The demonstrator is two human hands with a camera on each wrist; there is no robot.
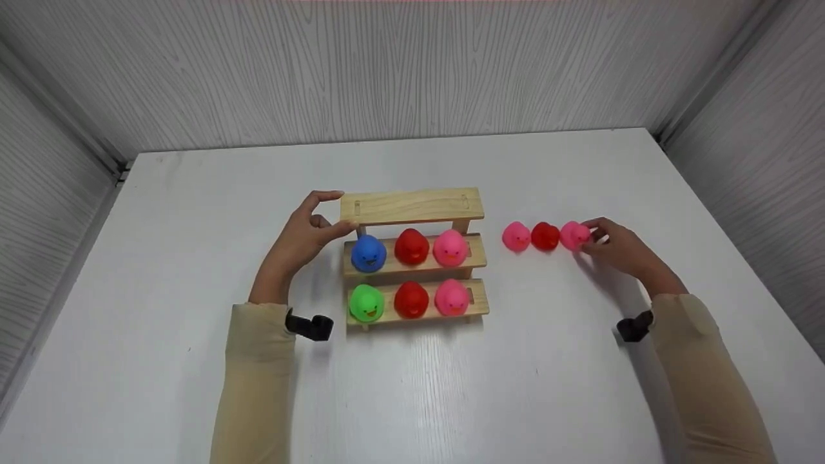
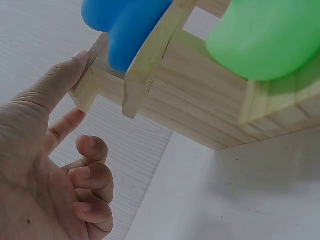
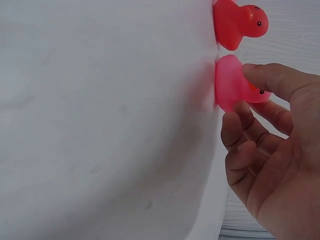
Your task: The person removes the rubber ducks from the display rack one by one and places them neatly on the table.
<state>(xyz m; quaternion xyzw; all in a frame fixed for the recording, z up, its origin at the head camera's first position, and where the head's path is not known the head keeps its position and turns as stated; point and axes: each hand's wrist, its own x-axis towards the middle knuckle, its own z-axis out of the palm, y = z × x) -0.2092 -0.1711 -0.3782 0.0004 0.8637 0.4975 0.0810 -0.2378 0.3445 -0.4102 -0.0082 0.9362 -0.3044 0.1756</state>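
Note:
A wooden three-tier rack (image 1: 412,206) stands on the white table. My left hand (image 1: 301,233) pinches the left end of its top shelf between thumb and index finger, the other fingers curled loosely. On the middle shelf sit a blue rubber duck (image 1: 368,254), a red duck (image 1: 411,247) and a pink duck (image 1: 450,248). The lowest shelf bears a green duck (image 1: 367,303), a red duck (image 1: 411,299) and a pink duck (image 1: 452,298). Right of the rack, my right hand (image 1: 617,249) holds a pink duck (image 3: 230,82) between thumb and fingers, at the row's right end.
Beside that held duck, a red duck (image 1: 545,237) and another pink duck (image 1: 516,237) complete a short row on the table (image 1: 412,399). Grey wood-grain panels (image 1: 387,71) rise behind the table and at both sides. Each wrist wears a black camera mount (image 1: 312,327).

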